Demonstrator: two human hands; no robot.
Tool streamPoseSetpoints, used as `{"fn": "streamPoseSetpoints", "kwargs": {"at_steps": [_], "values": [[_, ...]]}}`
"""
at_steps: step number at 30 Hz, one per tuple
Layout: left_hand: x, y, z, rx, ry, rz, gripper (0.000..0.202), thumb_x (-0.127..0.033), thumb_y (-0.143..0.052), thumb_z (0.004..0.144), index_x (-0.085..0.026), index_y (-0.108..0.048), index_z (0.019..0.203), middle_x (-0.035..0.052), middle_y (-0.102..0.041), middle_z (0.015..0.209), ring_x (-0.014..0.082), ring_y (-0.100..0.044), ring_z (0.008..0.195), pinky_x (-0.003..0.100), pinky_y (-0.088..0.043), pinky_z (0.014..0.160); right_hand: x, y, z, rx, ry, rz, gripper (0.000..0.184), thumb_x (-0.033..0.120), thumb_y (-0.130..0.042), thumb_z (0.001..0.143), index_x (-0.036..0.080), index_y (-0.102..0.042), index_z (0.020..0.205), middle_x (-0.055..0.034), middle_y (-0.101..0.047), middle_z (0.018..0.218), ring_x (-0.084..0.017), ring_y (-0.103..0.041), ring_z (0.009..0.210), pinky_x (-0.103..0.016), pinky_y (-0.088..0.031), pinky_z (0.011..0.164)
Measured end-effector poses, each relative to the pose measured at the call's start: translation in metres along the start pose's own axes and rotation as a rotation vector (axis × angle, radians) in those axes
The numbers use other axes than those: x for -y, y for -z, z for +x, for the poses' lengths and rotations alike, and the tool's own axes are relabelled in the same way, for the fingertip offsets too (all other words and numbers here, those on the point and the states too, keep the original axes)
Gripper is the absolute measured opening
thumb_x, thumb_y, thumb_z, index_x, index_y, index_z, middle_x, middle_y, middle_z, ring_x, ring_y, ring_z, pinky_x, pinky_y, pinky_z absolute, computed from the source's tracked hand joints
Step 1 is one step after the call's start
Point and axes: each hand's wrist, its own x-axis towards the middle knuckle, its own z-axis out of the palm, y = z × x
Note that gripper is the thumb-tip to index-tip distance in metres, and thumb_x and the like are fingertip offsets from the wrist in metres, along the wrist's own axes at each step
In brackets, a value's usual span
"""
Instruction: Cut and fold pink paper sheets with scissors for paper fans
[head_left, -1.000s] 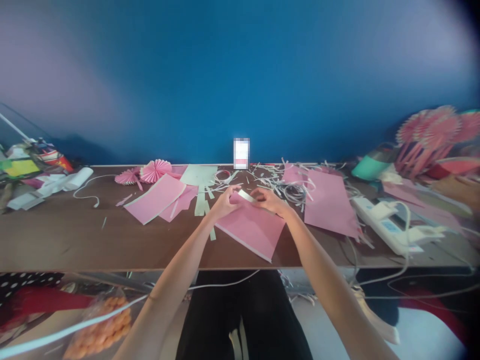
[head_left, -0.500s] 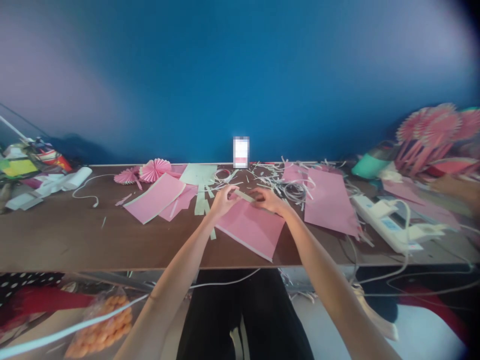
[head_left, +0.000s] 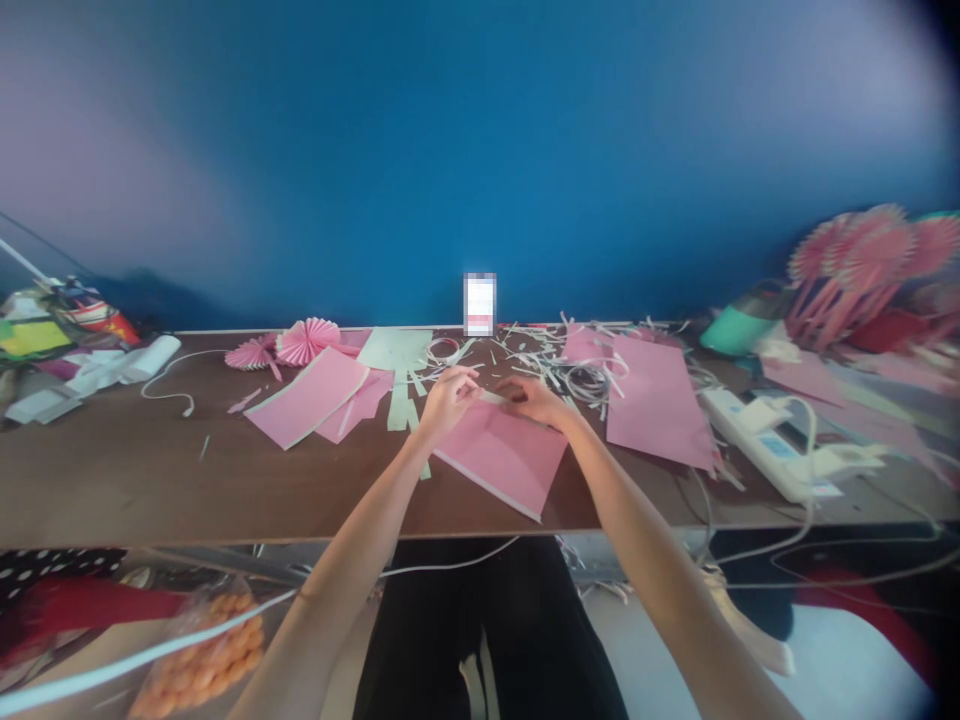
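Note:
A pink paper sheet [head_left: 504,455] lies at a slant on the brown table in front of me, with a pale strip along its near edge and another pale strip [head_left: 495,398] at its far edge. My left hand [head_left: 450,402] is at the far left corner, its fingers curled in a pinch at that edge. Curled over the far edge a little to the right is my right hand [head_left: 536,402], fingertips on the pale strip. The fingers hide parts of the edge, and the exact grip is small to see.
Pink sheets [head_left: 307,395] and folded paper fans [head_left: 307,342] lie left, pale strips [head_left: 401,405] nearer. A lit phone [head_left: 480,305] stands by the wall. Paper scraps [head_left: 551,355], a pink sheet [head_left: 656,400], a power strip [head_left: 757,445] with cables and a teal container [head_left: 739,328] are right.
The pale strip between my hands has turned lower and flatter against the sheet's far edge. My left fingers have shifted slightly. A blurred hand at the far right has left the view.

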Motion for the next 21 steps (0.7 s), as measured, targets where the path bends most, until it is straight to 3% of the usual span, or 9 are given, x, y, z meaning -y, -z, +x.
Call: {"fn": "streamPoseSetpoints", "kwargs": {"at_steps": [4,8,14,21], "values": [[0.010,-0.002,0.000,-0.017,0.064,0.032,0.018,-0.035,-0.056,0.084,-0.018,-0.059,0.077,0.0076,-0.062,0.104,0.0201,-0.058,0.091,0.032,-0.046,0.075,0.001,0.000,0.001,0.015,0.015,-0.030,0.036,0.028,-0.067,0.073,0.020,-0.061,0.108,-0.0043,-0.069,0.084,-0.016,-0.061,0.071,-0.026,-0.046,0.061],[0.017,-0.004,0.001,-0.043,0.096,0.037,0.016,-0.033,-0.056,0.084,-0.019,-0.057,0.077,0.0081,-0.063,0.106,0.0214,-0.059,0.094,0.033,-0.045,0.077,0.003,0.000,0.002,0.019,0.032,-0.059,0.035,0.028,-0.067,0.074,0.020,-0.061,0.107,-0.0049,-0.070,0.085,-0.017,-0.062,0.070,-0.028,-0.047,0.062],[0.020,-0.005,0.000,-0.003,0.167,0.044,0.017,-0.033,-0.054,0.085,-0.019,-0.057,0.075,0.0022,-0.063,0.075,0.0178,-0.058,0.070,0.030,-0.041,0.067,0.003,0.001,0.001,0.023,0.044,-0.095,0.035,0.027,-0.069,0.074,0.019,-0.062,0.107,-0.0070,-0.071,0.090,-0.019,-0.064,0.075,-0.028,-0.048,0.063],[0.019,-0.003,0.001,0.010,0.180,0.072,0.018,-0.033,-0.053,0.085,-0.018,-0.056,0.074,0.0006,-0.061,0.071,0.0151,-0.054,0.066,0.027,-0.038,0.064,0.006,0.002,0.000,0.045,0.003,-0.150,0.036,0.025,-0.068,0.075,0.018,-0.061,0.110,-0.0084,-0.070,0.098,-0.019,-0.065,0.082,-0.027,-0.049,0.068]]}}
